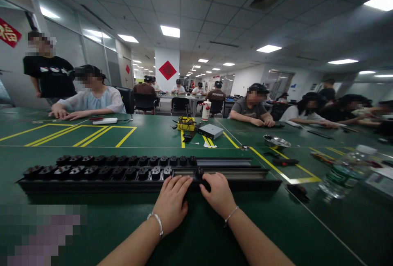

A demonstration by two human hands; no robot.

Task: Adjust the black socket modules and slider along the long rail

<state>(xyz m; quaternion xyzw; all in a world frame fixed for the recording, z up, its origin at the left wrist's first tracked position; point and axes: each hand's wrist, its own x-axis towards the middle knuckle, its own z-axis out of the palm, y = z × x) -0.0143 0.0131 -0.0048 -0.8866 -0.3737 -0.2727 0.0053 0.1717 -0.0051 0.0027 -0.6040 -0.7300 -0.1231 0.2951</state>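
A long black rail (pixel 101 187) lies across the green table in front of me. Two rows of black plug-like pieces (pixel 118 172), several with metal pins upward, fill its left and middle part. My left hand (pixel 172 198) rests with its fingers stretched over the rail's front edge, thumb apart, near the last piece of the front row. At the rail's right part, my right hand (pixel 218 194) has its fingers and thumb curled round a single black plug-like piece (pixel 199 172), which sits in the front channel. The fingertips partly hide the contact.
Yellow tape (pixel 125 137) marks the table. Beyond the rail are a yellow box with cables (pixel 186 124), a grey box (pixel 210 131), a white bottle (pixel 206 110) and a metal bowl (pixel 276 141). A clear water bottle (pixel 344 174) stands at the right. Several people sit around.
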